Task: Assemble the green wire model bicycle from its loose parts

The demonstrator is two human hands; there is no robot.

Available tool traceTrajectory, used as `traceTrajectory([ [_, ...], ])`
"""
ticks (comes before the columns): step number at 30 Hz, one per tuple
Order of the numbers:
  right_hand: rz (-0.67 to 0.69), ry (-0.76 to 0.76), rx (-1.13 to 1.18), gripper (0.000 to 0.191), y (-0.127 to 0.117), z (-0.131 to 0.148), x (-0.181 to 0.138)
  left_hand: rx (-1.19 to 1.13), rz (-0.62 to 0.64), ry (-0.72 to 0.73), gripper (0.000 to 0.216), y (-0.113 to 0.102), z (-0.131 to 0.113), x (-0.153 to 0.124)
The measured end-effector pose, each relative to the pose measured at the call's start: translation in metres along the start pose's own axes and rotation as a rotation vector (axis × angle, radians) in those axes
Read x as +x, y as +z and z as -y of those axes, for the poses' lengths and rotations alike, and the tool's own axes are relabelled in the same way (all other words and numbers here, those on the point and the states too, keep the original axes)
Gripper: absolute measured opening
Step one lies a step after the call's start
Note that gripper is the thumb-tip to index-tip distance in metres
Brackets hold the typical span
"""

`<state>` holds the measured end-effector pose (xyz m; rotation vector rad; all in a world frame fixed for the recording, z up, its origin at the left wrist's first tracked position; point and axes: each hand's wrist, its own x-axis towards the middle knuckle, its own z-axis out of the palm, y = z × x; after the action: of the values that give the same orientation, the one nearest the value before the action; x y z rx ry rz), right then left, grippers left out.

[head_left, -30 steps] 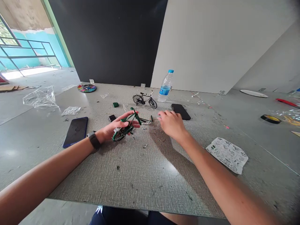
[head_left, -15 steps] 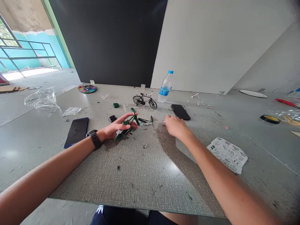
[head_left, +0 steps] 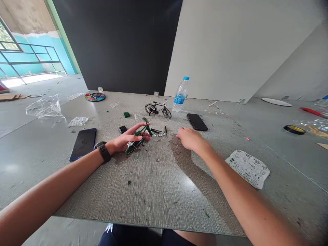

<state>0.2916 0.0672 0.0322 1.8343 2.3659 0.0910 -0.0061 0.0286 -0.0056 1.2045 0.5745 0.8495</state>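
Observation:
My left hand [head_left: 129, 138] grips a green model bicycle frame [head_left: 145, 131], tilted, with its top end pointing away from me. Fingers and thumb wrap round its middle, hiding part of it. To the right of that hand lie small handlebars [head_left: 160, 133] with dark grips. My right hand [head_left: 189, 137] rests low over the table, fingers curled together at the tips. Whatever its fingertips pinch, if anything, is too small to make out. Beyond both hands a finished-looking black model bicycle [head_left: 158, 110] stands upright.
A water bottle [head_left: 180, 95] and a black phone [head_left: 197, 122] stand and lie behind my right hand. Another phone [head_left: 83, 144] lies left, near a green block [head_left: 126, 114] and a paint palette [head_left: 95, 96]. An instruction sheet [head_left: 248, 168] is at right, black tape [head_left: 294, 129] beyond.
My right hand has shifted slightly left, closer to the handlebars, with its fingers curled. My left hand still holds the green frame in nearly the same place.

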Motion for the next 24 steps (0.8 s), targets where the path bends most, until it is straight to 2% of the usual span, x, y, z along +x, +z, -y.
traceTrajectory([
  [5, -0.164, -0.029, -0.014, 0.022, 0.004, 0.002, 0.003, -0.001, -0.057, 0.11, 0.081, -0.008, -0.015, -0.002],
  [10, -0.274, -0.184, 0.099, 0.024, 0.011, 0.005, 0.007, 0.005, -0.106, 0.179, 0.084, -0.027, -0.036, -0.008],
  [13, -0.28, -0.28, 0.229, 0.025, 0.013, 0.014, 0.004, 0.001, -0.141, 0.183, 0.093, -0.034, -0.046, -0.012],
  [17, -0.244, -0.358, 0.374, 0.028, 0.016, 0.028, -0.001, 0.014, -0.184, 0.184, 0.095, -0.036, -0.055, -0.017],
  [24, -0.257, -0.418, 0.445, 0.026, 0.023, 0.036, -0.001, 0.026, -0.192, 0.171, 0.101, -0.036, -0.056, -0.017],
])
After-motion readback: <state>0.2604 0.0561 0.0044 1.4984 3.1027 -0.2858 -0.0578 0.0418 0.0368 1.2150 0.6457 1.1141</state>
